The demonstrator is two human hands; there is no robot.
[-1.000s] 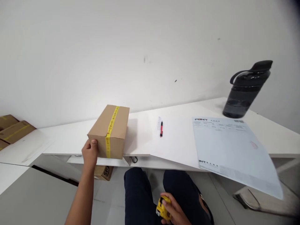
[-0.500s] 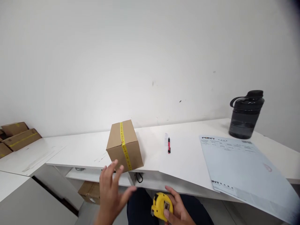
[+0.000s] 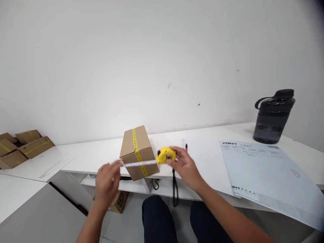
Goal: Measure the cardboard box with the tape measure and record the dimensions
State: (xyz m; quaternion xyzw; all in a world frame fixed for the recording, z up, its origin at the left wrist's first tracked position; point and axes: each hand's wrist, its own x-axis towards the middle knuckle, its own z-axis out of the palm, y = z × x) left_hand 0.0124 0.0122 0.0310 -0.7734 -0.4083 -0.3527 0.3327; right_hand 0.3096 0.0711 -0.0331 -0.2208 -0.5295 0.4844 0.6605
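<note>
My right hand [image 3: 184, 165] grips a yellow tape measure [image 3: 165, 155], its black wrist strap [image 3: 174, 189] dangling below. My left hand [image 3: 107, 179] pinches the free end of the pulled-out white blade [image 3: 140, 164]. The blade stretches in front of the near face of a brown cardboard box [image 3: 133, 140], close to its upper part; whether it touches the cardboard I cannot tell. Yellow printed tape runs over the box top and down its front. The box rests at the front edge of the white desk [image 3: 101, 155].
A red and black pen [image 3: 186, 147] lies behind my right hand. Farther right are a large printed sheet [image 3: 263, 175] and a dark water bottle [image 3: 273, 118]. Several cardboard boxes [image 3: 37, 147] sit at the far left. Another carton [image 3: 120, 202] stands on the floor below the shelf.
Both hands have risen to the box front. My left hand has closed on the blade end, and the blade is now drawn out of the tape measure. The view has shifted slightly.
</note>
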